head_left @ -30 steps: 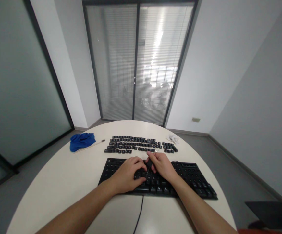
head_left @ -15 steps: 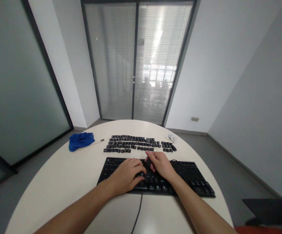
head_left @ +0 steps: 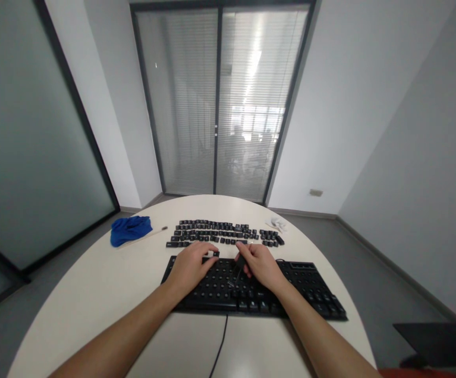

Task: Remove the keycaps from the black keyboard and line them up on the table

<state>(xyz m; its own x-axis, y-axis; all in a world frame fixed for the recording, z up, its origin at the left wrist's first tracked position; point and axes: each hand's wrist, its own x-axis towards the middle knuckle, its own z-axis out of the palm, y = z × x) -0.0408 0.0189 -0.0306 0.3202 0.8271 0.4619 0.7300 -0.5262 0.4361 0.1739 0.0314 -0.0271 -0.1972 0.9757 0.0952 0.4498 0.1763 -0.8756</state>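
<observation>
A black keyboard (head_left: 215, 295) lies in front of me, its left part stripped to bare key stems and its right part still bearing keycaps. Between the thumb and fingers of my left hand (head_left: 191, 268) is a small black keycap (head_left: 215, 254), held over the keyboard's back edge. My right hand (head_left: 262, 265) grips a keycap puller (head_left: 240, 262) with a black handle, its thin wire ends pointing down at the middle of the keys. Loose keycaps (head_left: 196, 232) lie in rows behind the keyboard, partly hidden by my hands.
A blue cloth (head_left: 130, 230) and a thin brush (head_left: 149, 234) lie at the left of the round white table (head_left: 94, 294). Crumpled white material (head_left: 278, 223) sits at the back right, beside more loose keycaps (head_left: 273, 238). The keyboard's cable (head_left: 220, 344) runs toward me.
My left hand has moved back and left from the middle of the keyboard, carrying a keycap. The right hand with the puller has stayed almost in place.
</observation>
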